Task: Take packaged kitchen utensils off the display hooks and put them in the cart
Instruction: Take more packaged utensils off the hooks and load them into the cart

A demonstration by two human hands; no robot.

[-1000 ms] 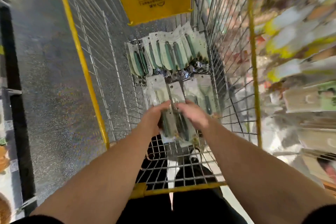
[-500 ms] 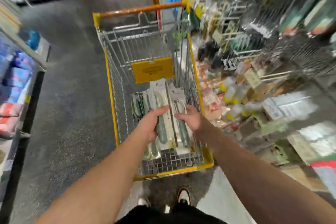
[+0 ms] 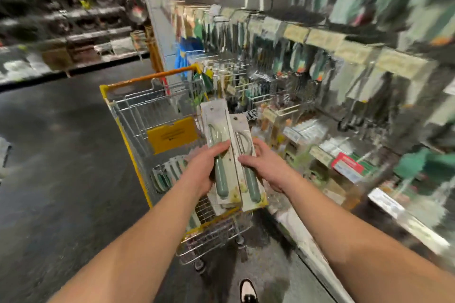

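Observation:
Two stacks of packaged utensils, white cards with green-handled tools, are held above the near end of the yellow wire cart point(image 3: 128, 130). My left hand point(image 3: 205, 167) grips the left stack of packs point(image 3: 218, 120). My right hand point(image 3: 267, 162) grips the right stack of packs point(image 3: 246, 135) from its right side. More of the same packs point(image 3: 170, 172) lie on the cart floor. The display hooks point(image 3: 270, 56) with hanging utensils run along the right, blurred by motion.
A yellow sign point(image 3: 172, 134) hangs inside the cart's far end. Lower shelves point(image 3: 344, 162) with boxed goods sit to the right. Dark aisle floor point(image 3: 61, 155) spreads left, with more shelving point(image 3: 61, 19) far left. My shoe point(image 3: 248, 290) shows at the bottom.
Both hands have lifted the packs up from the cart floor to above its rim. The view has swung upward and to the right, toward the display.

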